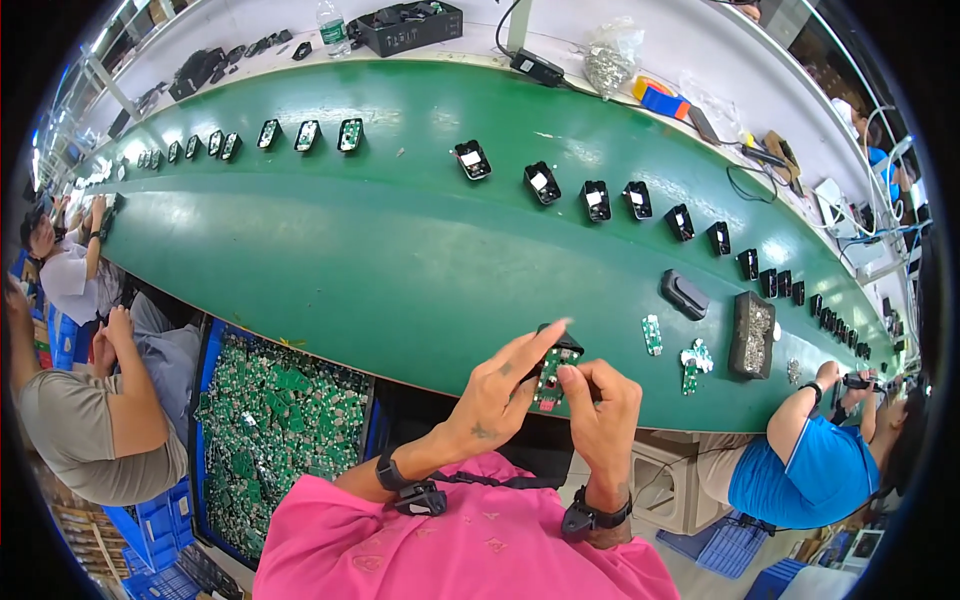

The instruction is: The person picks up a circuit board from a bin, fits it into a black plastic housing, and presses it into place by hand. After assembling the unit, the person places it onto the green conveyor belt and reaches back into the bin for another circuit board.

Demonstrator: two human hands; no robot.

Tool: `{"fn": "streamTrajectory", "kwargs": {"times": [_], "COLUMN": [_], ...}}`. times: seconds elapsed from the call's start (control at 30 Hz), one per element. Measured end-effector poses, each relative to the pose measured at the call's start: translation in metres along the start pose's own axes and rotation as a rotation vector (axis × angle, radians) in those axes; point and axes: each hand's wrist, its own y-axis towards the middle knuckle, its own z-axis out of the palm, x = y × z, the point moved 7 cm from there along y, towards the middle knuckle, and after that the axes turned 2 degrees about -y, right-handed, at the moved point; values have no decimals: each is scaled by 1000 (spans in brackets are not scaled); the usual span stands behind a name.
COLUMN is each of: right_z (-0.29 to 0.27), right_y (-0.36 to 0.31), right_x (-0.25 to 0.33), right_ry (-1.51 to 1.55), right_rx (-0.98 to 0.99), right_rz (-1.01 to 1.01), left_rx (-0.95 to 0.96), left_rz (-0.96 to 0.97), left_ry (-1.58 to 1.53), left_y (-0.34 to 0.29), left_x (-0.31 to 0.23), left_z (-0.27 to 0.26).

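While both hands meet above the near edge of the green conveyor belt (400, 260), a small green circuit board (548, 381) sits pinched between them, seated in or against a black plastic housing (566, 346) whose top shows just behind it. The board is a narrow rectangle, stood roughly upright, with a dark round part and pale solder points on its face. The left hand (497, 392) closes on its left side, the forefinger stretched out over the housing; the right hand (603, 405) clasps the right side with thumb and curled fingers. Both hands are thus grasping the same assembly, held in the air just over the belt's near edge.

Right of the grip, loose green boards (652, 335) lie on the belt beside a black cover (684, 295) and a dark tray of small metal parts (753, 334). A curved row of open black housings (595, 200) runs along the belt's far side. At lower left, below the near edge, a blue bin (205, 370) holds a heap of green boards. Other seated workers occupy the left and right ends.
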Motion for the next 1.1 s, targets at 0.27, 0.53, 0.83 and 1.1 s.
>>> {"fn": "streamTrajectory", "kwargs": {"times": [0.27, 0.53, 0.83, 1.1], "right_z": [8, 24, 47, 94], "right_y": [1, 2, 3, 20], "right_x": [-8, -11, -18, -29], "right_ry": [-30, -20, 214, 322], "right_rx": [-56, -20, 78, 42], "right_rz": [-25, -4, 75, 88], "left_rx": [179, 43, 48, -16], "left_rz": [-437, -527, -517, -441], "left_ry": [-689, -599, -489, -260], "left_y": [-12, -12, -8, -5], "left_x": [21, 35, 37, 64], "left_z": [7, 2, -6, -37]}}
